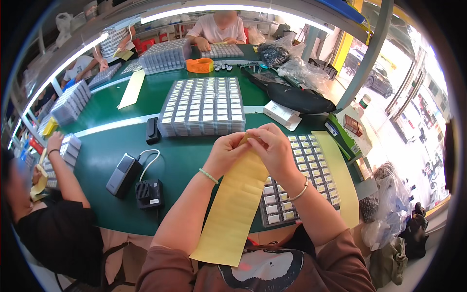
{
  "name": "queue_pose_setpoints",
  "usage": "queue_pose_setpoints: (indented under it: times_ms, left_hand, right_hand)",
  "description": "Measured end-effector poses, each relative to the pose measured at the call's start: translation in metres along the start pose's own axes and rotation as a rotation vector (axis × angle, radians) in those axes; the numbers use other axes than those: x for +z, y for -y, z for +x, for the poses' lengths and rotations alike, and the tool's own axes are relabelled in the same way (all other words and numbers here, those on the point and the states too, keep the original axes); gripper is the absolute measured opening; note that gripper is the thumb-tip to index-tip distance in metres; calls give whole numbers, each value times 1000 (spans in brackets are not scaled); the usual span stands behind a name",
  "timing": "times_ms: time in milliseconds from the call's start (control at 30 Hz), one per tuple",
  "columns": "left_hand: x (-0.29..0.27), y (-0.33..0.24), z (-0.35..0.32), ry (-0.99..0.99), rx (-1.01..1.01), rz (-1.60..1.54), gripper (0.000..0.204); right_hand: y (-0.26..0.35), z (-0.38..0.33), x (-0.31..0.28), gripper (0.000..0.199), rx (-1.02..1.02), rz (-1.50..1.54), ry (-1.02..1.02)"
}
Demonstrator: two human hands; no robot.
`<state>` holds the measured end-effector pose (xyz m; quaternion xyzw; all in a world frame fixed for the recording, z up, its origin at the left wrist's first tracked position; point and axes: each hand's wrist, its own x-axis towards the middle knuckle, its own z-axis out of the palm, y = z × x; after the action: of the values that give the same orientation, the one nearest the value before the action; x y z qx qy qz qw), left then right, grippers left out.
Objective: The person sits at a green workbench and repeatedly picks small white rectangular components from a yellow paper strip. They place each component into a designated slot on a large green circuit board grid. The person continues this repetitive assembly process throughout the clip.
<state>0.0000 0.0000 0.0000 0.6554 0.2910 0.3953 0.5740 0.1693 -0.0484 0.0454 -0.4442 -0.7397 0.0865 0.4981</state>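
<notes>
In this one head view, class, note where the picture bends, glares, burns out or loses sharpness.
Head view: fisheye bends the green table edge and the overhead light strip toward a black rim; the strip glares; the window side at right is burnt out pale; both hands on the yellow sheet are sharp, evenly lit; people's faces are blurred.

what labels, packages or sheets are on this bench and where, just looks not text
Long yellow label sheet: held at its top by left hand and right hand, hanging toward the person.
Yellow strip: right of the near tray.
Yellow strip: far left on the green table.
White flat box: beside the middle stack of trays.
Clear bags: far right.
</notes>
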Motion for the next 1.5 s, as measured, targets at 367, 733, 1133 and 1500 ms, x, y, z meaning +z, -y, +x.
queue_pose_setpoints:
  times_ms: [367, 733, 1133, 1500]
  left_hand:
    - [2, 13, 2, 69, 86, -136, 33]
    - [2, 10, 0, 54, 17, -99, 30]
    - [2, 21, 6, -23, 73, 33, 30]
    - [-14, 37, 10, -327, -43, -247, 33]
  right_hand:
    - [-9, 0, 2, 12, -232, -237, -25]
    - [-19, -10, 6, 8, -185, -165, -28]
    - [-23, -13, 1, 8, 59, 79, -71]
    - [7, -91, -55, 8, 623, 236, 96]
